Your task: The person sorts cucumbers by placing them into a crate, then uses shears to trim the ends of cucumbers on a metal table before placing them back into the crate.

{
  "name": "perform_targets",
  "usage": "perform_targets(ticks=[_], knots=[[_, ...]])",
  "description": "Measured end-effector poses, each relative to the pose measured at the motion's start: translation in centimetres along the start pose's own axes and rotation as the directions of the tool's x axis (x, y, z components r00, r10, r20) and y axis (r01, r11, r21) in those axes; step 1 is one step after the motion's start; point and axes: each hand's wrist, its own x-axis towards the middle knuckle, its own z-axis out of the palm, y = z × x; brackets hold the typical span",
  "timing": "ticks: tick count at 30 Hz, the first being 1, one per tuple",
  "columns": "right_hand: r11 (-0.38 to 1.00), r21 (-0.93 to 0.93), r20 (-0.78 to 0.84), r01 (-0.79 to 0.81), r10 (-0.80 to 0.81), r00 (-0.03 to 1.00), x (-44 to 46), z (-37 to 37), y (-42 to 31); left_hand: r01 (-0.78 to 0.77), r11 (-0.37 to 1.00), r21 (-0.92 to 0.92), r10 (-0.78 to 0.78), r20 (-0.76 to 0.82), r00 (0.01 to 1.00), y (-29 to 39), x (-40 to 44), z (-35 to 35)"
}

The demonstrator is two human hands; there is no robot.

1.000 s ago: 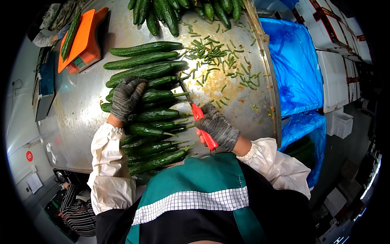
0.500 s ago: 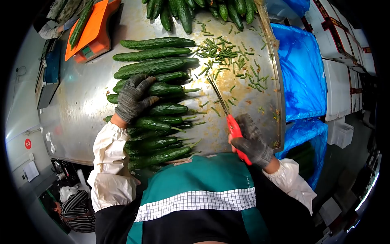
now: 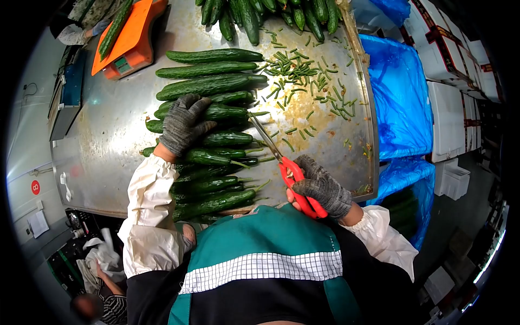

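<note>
A row of dark green cucumbers (image 3: pixel 216 206) lies across the metal table, with their thin stems pointing right. My left hand (image 3: pixel 187 123), in a grey knit glove, is closed over one cucumber (image 3: pixel 225 112) in the middle of the row, thumb below and fingers above. Gripped in my right hand (image 3: pixel 322 189), also gloved, are scissors (image 3: pixel 290 176) with red handles. Their blades reach up and left to the stem end of the cucumber under my left hand. Many short cut stems (image 3: pixel 292 67) are scattered right of the row.
An orange scale (image 3: pixel 127 46) with a cucumber on it stands at the upper left. More cucumbers (image 3: pixel 246 19) are piled at the far edge. Blue plastic-lined boxes (image 3: pixel 401 97) and white foam boxes (image 3: pixel 452 116) stand along the right. Another person (image 3: pixel 108 298) is at the lower left.
My right hand has brought the scissors left, and the blade tips have gone from over the loose stems to a cucumber's stem end. My left hand keeps its hold on the cucumber.
</note>
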Motion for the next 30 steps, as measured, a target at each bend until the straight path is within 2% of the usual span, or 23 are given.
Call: perform_targets(ticks=[4,14,23,27,30], knots=[[0.999,0.009,-0.025,-0.036,0.036,0.999,0.3,0.6,-0.3,-0.009,1.0,-0.014,0.009,-0.008,1.0,0.0,0.0,0.0],[1.0,0.028,-0.037,0.011,-0.01,0.999,0.7,1.1,0.3,-0.026,0.999,0.025,0.027,-0.034,0.999,0.4,0.0,-0.1],[0.999,-0.006,-0.152,-0.034,0.033,0.988,0.2,1.4,0.0,-0.034,0.998,0.05,0.037,-0.059,0.998,0.7,0.1,-0.3],[0.994,-0.107,-0.141,-0.039,0.023,0.99,-0.2,0.8,0.3,0.067,0.998,0.016,-0.066,-0.083,0.994,0.8,0.0,-0.4],[0.979,-0.191,-0.162,-0.066,0.035,0.986,0.0,0.8,0.2,0.029,0.999,0.032,-0.026,-0.093,0.995,0.7,0.2,-0.4]])
